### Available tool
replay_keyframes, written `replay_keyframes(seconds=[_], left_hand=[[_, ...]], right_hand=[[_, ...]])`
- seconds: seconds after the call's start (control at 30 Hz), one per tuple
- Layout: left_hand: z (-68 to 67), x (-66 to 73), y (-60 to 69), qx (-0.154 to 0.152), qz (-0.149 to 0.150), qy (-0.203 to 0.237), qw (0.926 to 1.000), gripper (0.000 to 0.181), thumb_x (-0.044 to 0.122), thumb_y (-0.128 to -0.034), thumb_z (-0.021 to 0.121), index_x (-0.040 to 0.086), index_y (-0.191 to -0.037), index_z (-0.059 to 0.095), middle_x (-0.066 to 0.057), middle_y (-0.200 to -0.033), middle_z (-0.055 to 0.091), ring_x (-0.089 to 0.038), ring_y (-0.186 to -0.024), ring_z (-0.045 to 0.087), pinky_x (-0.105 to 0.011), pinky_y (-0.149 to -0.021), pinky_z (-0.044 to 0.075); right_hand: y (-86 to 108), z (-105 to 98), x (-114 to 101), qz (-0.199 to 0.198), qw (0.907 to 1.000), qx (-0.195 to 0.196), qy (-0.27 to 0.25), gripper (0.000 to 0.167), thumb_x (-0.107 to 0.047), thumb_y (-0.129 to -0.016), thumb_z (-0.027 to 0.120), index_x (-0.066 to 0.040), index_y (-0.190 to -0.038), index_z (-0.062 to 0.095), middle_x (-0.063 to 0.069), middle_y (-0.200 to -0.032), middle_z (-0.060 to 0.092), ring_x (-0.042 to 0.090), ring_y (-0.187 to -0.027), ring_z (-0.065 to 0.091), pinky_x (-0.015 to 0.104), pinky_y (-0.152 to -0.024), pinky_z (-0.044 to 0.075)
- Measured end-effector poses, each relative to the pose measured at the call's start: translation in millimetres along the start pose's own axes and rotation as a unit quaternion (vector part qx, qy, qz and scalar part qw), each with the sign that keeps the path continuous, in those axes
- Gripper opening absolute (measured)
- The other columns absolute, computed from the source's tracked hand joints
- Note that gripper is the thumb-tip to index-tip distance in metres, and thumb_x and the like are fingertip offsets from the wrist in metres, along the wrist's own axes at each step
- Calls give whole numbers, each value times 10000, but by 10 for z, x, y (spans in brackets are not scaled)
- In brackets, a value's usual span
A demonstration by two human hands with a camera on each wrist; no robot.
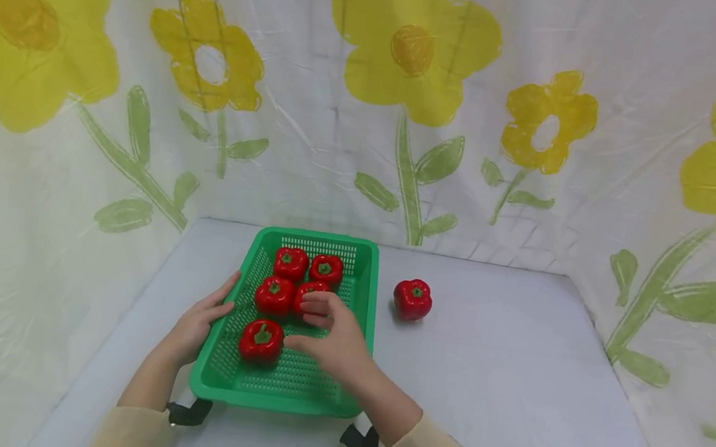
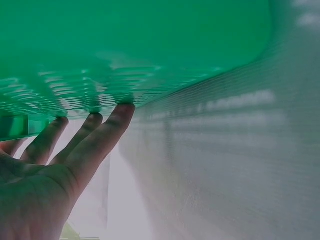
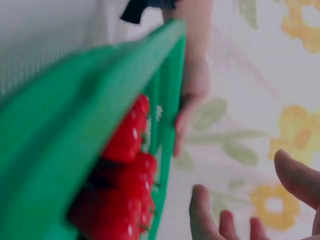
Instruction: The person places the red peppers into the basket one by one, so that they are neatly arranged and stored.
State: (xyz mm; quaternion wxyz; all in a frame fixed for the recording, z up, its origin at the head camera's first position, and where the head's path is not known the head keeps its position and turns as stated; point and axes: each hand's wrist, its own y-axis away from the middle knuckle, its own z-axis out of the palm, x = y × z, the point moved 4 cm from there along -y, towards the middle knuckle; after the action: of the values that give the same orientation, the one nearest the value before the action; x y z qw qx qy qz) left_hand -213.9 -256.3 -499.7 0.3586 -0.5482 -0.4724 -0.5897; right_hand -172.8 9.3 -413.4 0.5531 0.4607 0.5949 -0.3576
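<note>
A green plastic basket (image 1: 276, 403) with slotted walls holds several glossy red bell peppers (image 1: 274, 296). One pepper (image 1: 260, 347) lies nearer the front of the basket than the others. Against the basket's left side rests my left hand (image 1: 191, 328); the left wrist view shows its straight fingers (image 2: 97, 145) touching the outer wall. Above the basket hovers my right hand (image 1: 341, 344), thumb and fingers spread apart and holding nothing, partly covering one pepper. In the right wrist view, a gap separates its thumb and fingers (image 3: 201, 207).
Another red bell pepper (image 1: 412, 300) sits on the white tabletop (image 1: 498, 381), right of the basket. A cloth (image 1: 301, 146) printed with yellow flowers hangs behind and along both sides. Dark straps (image 1: 189, 413) show at both wrists.
</note>
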Motion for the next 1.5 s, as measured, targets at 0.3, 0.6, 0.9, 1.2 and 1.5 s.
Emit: replay_keyframes(seconds=[0.3, 0.6, 0.9, 1.2, 1.5], left_hand=[[3, -24, -40, -33, 31, 74, 10000, 580, 224, -1107, 320, 325, -1634, 101, -16, -1712, -12, -411, -1547, 73, -511, -1067, 448], [54, 11, -96, -108, 91, 53, 9999, 584, 234, -1106, 330, 310, -1635, 95, -36, -1712, -16, -407, -1548, 62, -518, -1100, 403], [9, -65, 30, 143, -67, 158, 9998, 577, 223, -1107, 322, 342, -1631, 114, -26, -1711, -2, -432, -1530, 133, -537, -1058, 453], [7, -37, 9, 33, -11, 248, 9997, 576, 237, -1107, 322, 345, -1631, 110, -43, -1712, -3, -453, -1517, 160, -535, -1028, 480], [-5, -14, -3, 30, -21, 201, 9998, 580, 230, -1105, 325, 329, -1634, 108, -54, -1712, 5, -461, -1513, 170, -537, -1007, 499]], right_hand=[[27, -544, -41, -399, 9978, 518, 129, 599, -245, -854, 823, -197, -1374, 530, 46, -1353, 615, 315, -1271, 596, 413, -906, 593], [11, -1007, 173, -860, 9886, 1212, 226, 553, -112, -880, 786, -179, -1364, 527, 109, -1327, 617, 285, -1187, 659, 399, -910, 592], [-71, -1270, 414, -1088, 9822, 1415, 581, 542, -104, -880, 788, -173, -1352, 532, 121, -1295, 626, 285, -1121, 682, 272, -884, 583], [-80, -1636, 554, -1154, 9613, 2334, 898, 569, -155, -875, 800, -182, -1368, 519, 104, -1300, 631, 330, -1180, 622, 295, -874, 565], [-156, -1833, 786, -881, 9547, 2482, 1387, 660, -173, -856, 819, -149, -1426, 488, 112, -1400, 560, 326, -1293, 519, 531, -1005, 511]])
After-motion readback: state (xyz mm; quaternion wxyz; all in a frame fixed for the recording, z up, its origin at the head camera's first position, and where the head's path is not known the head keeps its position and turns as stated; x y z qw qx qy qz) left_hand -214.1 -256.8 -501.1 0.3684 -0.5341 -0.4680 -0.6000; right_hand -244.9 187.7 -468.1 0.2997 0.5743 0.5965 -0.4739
